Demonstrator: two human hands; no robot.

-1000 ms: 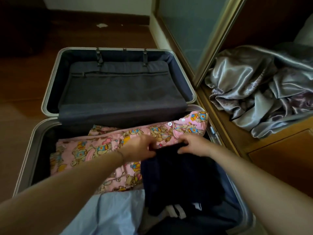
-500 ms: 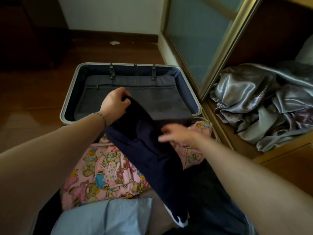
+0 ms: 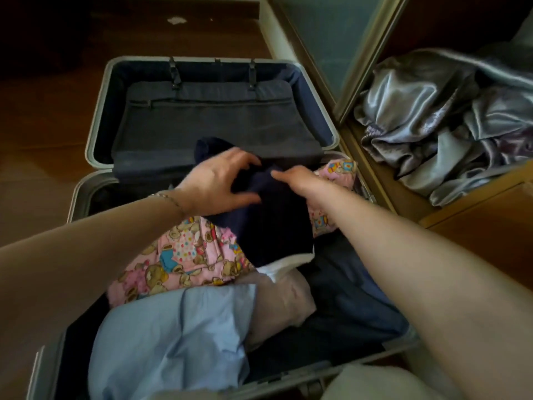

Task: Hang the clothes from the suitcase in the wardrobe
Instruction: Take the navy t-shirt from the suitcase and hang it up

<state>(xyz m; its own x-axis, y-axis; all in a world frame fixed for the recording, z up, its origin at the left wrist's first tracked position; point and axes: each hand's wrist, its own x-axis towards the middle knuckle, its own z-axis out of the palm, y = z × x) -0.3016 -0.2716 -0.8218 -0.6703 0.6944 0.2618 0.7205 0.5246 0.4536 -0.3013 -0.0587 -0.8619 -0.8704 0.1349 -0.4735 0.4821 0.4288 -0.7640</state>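
- Open suitcase (image 3: 95, 134) lies on wooden floor (image 3: 43, 116); zipped dark divider panel (image 3: 213, 122) is seen in the far half, beyond both hands.
- Near half is packed: pink bear-print garment (image 3: 184, 261) under and near side of the left hand (image 3: 213, 183), light blue garment (image 3: 173, 336) nearer the person, beige garment (image 3: 282, 304) beside it, dark blue cloth (image 3: 354, 295) under the right forearm.
- Navy garment (image 3: 274, 226) is held up between the hands over the pink one, white trim at its lower edge.
- Left hand: fingers spread and curved, thumb under, navy fabric gripped at its top.
- Right hand (image 3: 300, 180): fabric edge pinched, fingers pointing toward the left hand; exact finger contact is blurred.
- Wardrobe (image 3: 476, 215) stands open right of the right hand; crumpled grey satin fabric (image 3: 444, 122) is piled on its floor, sliding door (image 3: 340, 44) pushed back.
- Suitcase rim lies just beside the wardrobe's base edge; bare floor is seen left of the left arm.
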